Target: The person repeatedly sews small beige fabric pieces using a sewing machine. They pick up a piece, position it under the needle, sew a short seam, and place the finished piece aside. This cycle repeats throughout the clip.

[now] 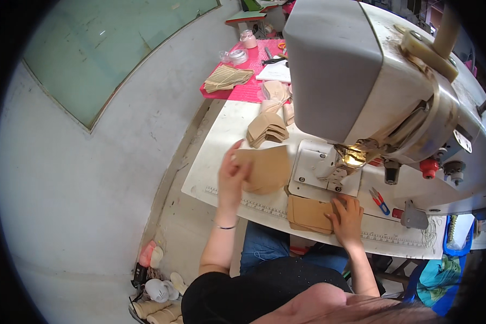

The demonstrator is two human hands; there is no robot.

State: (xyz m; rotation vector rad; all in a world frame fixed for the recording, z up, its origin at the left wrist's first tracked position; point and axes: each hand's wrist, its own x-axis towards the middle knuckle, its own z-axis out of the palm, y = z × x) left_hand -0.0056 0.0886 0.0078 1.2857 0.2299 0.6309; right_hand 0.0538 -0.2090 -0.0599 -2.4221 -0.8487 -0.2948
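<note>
My left hand (233, 174) is at the left edge of a tan, curved fabric piece (270, 170) that lies left of the sewing machine's plate. Its index finger is stretched out and the other fingers are partly bent, slightly blurred; I see nothing gripped in it. On the right end of a stack of tan rectangular pieces (308, 213) rests my right hand (348, 216), open with its fingers spread. That stack sits at the table's front edge. The sewing machine's lit needle area (353, 156) stands above the plate (310, 175), behind the right hand.
Behind the curved piece is another pile of tan pieces (267, 128). Red-and-blue thread snips (380, 201) lie to the right. The bulky machine head (335, 70) fills the upper right. A pink-covered surface (248, 89) holds ribbed pieces (228, 78) and jars. A wall (92, 183) bounds the left.
</note>
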